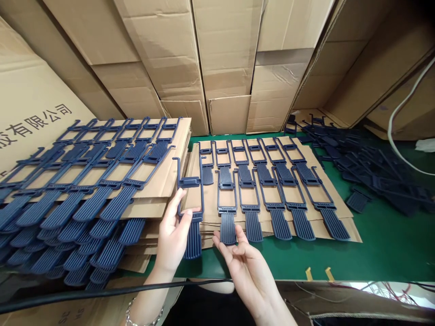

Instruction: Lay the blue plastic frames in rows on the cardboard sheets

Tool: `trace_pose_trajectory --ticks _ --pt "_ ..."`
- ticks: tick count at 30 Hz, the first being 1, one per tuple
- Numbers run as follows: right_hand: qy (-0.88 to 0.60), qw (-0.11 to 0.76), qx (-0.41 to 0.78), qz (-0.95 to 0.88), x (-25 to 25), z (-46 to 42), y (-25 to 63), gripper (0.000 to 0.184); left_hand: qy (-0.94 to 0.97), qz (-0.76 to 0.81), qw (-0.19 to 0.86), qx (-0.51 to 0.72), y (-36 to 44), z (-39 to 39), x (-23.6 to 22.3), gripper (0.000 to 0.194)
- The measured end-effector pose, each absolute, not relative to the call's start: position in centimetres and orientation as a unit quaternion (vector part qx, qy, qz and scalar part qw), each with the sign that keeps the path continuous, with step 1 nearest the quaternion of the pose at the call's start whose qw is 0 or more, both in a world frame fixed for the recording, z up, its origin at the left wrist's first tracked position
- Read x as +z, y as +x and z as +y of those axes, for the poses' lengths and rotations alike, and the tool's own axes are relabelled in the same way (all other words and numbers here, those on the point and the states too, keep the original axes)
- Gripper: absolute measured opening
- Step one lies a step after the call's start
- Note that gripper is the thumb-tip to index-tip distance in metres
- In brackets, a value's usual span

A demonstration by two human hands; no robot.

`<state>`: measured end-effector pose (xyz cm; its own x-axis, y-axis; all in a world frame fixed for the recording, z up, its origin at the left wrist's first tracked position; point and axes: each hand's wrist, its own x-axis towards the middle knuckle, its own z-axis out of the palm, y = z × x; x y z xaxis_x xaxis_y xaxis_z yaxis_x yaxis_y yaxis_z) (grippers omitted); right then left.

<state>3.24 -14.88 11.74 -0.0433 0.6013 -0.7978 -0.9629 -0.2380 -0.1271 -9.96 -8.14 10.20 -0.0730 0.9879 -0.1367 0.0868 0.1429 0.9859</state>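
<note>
My left hand [174,233] is closed round one side of a dark blue plastic frame with a ribbed paddle [193,237], thumb across its lower bar. That frame is upright at the left edge of the cardboard sheet [208,194], partly over it. My right hand [248,267], palm up with fingers apart, is at the paddle end of a similar frame [227,226] lying on the sheet. The fingertips are at both sides of that end; whether they press on it I cannot tell. Several more frames [299,222] lie in two rows to the right.
At left stands a stack of cardboard layers [170,176] covered with blue frames [115,203]. A loose heap of dark parts [370,163] lies on the green table [384,244] at right. Cardboard walls [227,54] rise behind. A black cable [102,292] crosses in front.
</note>
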Motion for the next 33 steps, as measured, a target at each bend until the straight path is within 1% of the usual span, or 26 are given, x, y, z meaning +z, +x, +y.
trace_pose_trajectory --ticks 9,15,20,24,26,33 --pt "-0.386 0.563 0.707 0.184 11.7 -15.0 3.4 0.083 0.467 0.57 0.511 0.443 -9.7 -8.3 9.8 0.047" --pt "-0.384 0.542 0.719 0.205 11.6 -15.7 3.6 0.09 0.474 0.565 0.524 0.426 -9.9 -8.3 9.9 0.049" --pt "-0.385 0.533 0.724 0.208 11.3 -16.4 3.6 0.091 0.452 0.541 0.571 0.421 -9.9 -8.2 10.2 0.047" --pt "-0.379 0.532 0.729 0.208 11.2 -16.6 3.8 0.092 0.442 0.53 0.577 0.437 -9.9 -8.2 10.2 0.043" --pt "-0.378 0.535 0.726 0.212 11.2 -16.5 4.0 0.091 0.437 0.526 0.584 0.437 -9.9 -8.3 10.2 0.044" --pt "-0.394 0.534 0.717 0.211 11.1 -16.2 4.2 0.079 0.417 0.522 0.599 0.441 -9.6 -8.3 10.3 0.045"
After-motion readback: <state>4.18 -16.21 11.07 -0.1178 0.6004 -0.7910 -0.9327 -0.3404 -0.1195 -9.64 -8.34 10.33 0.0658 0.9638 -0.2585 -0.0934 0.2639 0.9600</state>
